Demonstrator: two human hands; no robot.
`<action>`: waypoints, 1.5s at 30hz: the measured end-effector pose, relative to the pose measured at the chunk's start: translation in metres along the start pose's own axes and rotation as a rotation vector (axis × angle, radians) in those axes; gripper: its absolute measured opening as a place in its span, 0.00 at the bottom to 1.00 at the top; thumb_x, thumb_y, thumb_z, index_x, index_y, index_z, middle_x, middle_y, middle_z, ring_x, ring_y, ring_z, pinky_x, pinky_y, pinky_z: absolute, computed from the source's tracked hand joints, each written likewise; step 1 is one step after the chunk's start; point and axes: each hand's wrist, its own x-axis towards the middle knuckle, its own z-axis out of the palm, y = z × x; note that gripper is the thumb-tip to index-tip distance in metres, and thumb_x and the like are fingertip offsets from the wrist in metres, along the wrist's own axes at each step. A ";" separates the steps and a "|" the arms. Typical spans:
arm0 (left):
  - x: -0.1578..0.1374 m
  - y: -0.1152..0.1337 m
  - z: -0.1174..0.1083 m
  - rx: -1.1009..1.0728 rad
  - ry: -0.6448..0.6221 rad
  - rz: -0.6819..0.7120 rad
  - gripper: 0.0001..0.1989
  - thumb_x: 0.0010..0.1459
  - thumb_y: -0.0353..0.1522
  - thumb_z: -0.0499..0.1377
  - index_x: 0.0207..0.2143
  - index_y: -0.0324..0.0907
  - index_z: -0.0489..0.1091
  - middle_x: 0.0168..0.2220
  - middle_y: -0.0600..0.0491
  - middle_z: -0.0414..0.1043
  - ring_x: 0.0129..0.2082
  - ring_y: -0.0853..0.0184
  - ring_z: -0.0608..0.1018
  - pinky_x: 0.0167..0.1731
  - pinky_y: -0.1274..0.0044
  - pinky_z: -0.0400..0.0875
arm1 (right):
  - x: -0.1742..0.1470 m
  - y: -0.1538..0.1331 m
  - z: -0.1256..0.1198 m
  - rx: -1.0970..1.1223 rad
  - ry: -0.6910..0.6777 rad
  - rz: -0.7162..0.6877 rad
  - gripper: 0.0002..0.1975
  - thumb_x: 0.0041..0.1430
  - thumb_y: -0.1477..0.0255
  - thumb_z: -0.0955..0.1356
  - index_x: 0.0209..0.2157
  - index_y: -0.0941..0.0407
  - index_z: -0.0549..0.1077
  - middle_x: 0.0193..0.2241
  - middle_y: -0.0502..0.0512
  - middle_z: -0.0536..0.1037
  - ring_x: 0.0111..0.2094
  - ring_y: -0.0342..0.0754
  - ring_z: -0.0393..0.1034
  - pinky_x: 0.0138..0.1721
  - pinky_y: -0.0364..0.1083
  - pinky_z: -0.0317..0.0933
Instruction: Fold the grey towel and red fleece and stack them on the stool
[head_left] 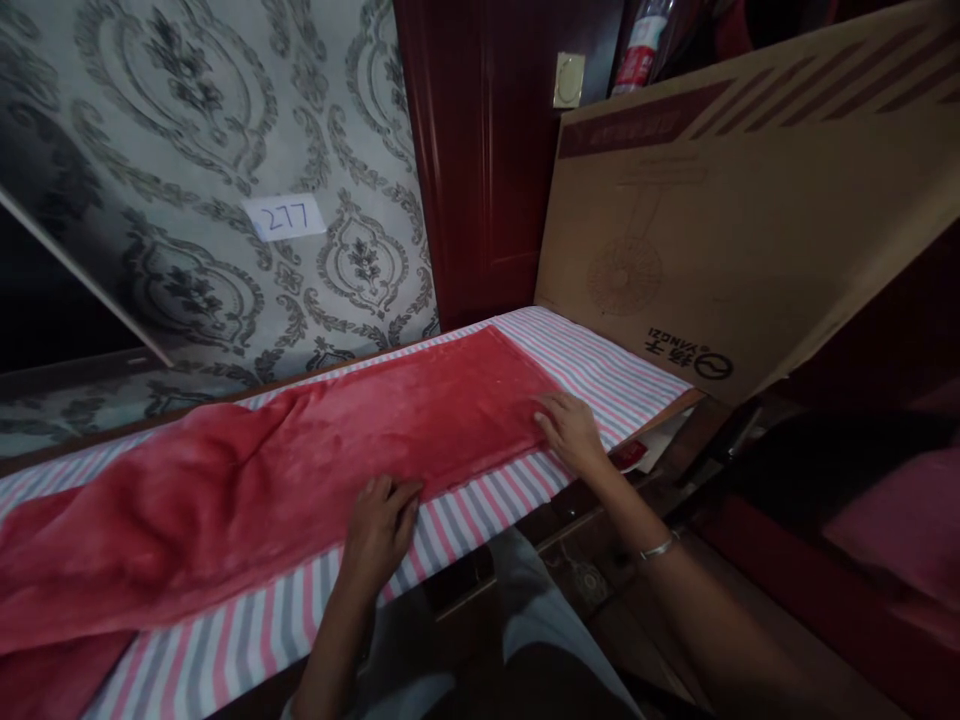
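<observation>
A red plush blanket [420, 410] lies lengthwise on a pink, grey and white striped cloth [465, 515]. Its right part is spread flat with straight edges, while the left part is bunched into soft folds. At the blanket's near edge rests my left hand [379, 530], its fingers slightly bent on the fabric and the thumb apart. My right hand [574, 432], with a bracelet [660, 547] on the wrist, is open on the near right corner, fingers laid along the fabric. Neither hand is gripping the blanket.
A large cardboard box [720, 220] stands on the right end of the striped cloth. Patterned wallpaper with a paper label [285, 217] and a dark red door [480, 150] are behind. A dark screen [52, 290] juts in at left. My knees are below the near edge.
</observation>
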 end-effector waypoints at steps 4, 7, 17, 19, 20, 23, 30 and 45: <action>0.000 0.000 0.000 -0.001 0.003 0.000 0.15 0.65 0.34 0.52 0.45 0.42 0.77 0.33 0.48 0.70 0.35 0.61 0.72 0.35 0.70 0.66 | 0.002 0.006 0.011 -0.235 -0.182 0.123 0.30 0.69 0.58 0.56 0.66 0.57 0.61 0.66 0.65 0.62 0.67 0.61 0.52 0.63 0.64 0.46; -0.001 0.000 0.002 -0.010 -0.010 -0.021 0.15 0.65 0.34 0.52 0.45 0.42 0.77 0.34 0.48 0.71 0.35 0.61 0.72 0.35 0.70 0.66 | -0.011 0.012 0.018 -0.323 -0.260 0.206 0.31 0.68 0.55 0.55 0.66 0.55 0.60 0.68 0.63 0.59 0.69 0.62 0.47 0.63 0.65 0.45; -0.004 0.006 0.004 -0.018 -0.017 -0.098 0.16 0.68 0.36 0.49 0.42 0.42 0.77 0.34 0.47 0.71 0.36 0.60 0.71 0.38 0.69 0.66 | -0.020 0.025 0.006 -0.258 -0.221 0.348 0.29 0.69 0.59 0.56 0.65 0.58 0.63 0.67 0.64 0.60 0.63 0.62 0.59 0.59 0.59 0.56; -0.004 0.006 0.003 -0.015 -0.016 -0.101 0.17 0.68 0.36 0.49 0.42 0.42 0.77 0.35 0.48 0.71 0.37 0.60 0.71 0.38 0.69 0.66 | -0.010 0.031 0.000 -0.217 -0.209 0.438 0.29 0.69 0.60 0.56 0.64 0.60 0.63 0.61 0.68 0.69 0.58 0.61 0.66 0.55 0.57 0.60; -0.004 0.007 0.003 -0.014 -0.015 -0.102 0.16 0.68 0.36 0.49 0.42 0.42 0.76 0.35 0.48 0.71 0.37 0.60 0.71 0.39 0.69 0.66 | -0.005 0.035 -0.002 -0.199 -0.203 0.480 0.30 0.69 0.60 0.56 0.64 0.61 0.63 0.57 0.69 0.73 0.55 0.61 0.68 0.53 0.56 0.62; -0.004 0.007 0.004 -0.013 -0.008 -0.098 0.16 0.68 0.35 0.49 0.41 0.42 0.76 0.34 0.48 0.72 0.36 0.60 0.71 0.38 0.69 0.66 | 0.010 0.046 -0.008 -0.125 -0.191 0.552 0.30 0.66 0.59 0.60 0.62 0.62 0.65 0.45 0.68 0.80 0.50 0.61 0.72 0.47 0.53 0.63; -0.003 0.008 0.000 0.008 -0.036 -0.119 0.15 0.66 0.34 0.50 0.41 0.43 0.77 0.35 0.47 0.73 0.37 0.59 0.72 0.39 0.67 0.68 | 0.026 0.070 -0.015 0.347 -0.154 0.680 0.09 0.44 0.66 0.73 0.26 0.56 0.75 0.20 0.52 0.74 0.28 0.49 0.69 0.30 0.44 0.57; 0.052 0.060 0.052 -0.499 -0.363 -0.126 0.30 0.57 0.44 0.62 0.61 0.49 0.67 0.67 0.43 0.58 0.69 0.45 0.54 0.66 0.48 0.31 | 0.004 0.019 -0.015 1.236 0.122 0.861 0.19 0.38 0.66 0.75 0.33 0.54 0.69 0.21 0.46 0.72 0.19 0.41 0.64 0.20 0.41 0.61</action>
